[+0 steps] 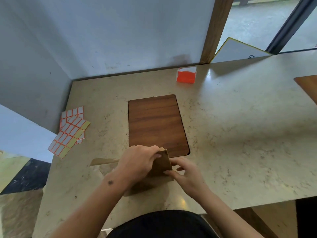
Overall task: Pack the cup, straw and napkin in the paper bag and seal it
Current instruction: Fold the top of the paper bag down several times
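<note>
A brown paper bag (pixel 162 166) stands near the table's front edge, just below a wooden inlay. My left hand (pixel 137 164) wraps over the bag's top from the left, fingers curled on its upper edge. My right hand (pixel 187 176) pinches the bag's right side lower down. A flat strip of brown paper (pixel 103 161) lies on the table to the left of my left hand. The cup, straw and napkin do not show; the bag's inside is hidden.
Sheets of orange-bordered white stickers (pixel 69 132) lie at the table's left edge. An orange and white carton (pixel 186 76) stands at the back by the wall. The wooden inlay (pixel 156 124) sits mid-table. A wall panel borders the left, and a white board (pixel 238 50) leans back right.
</note>
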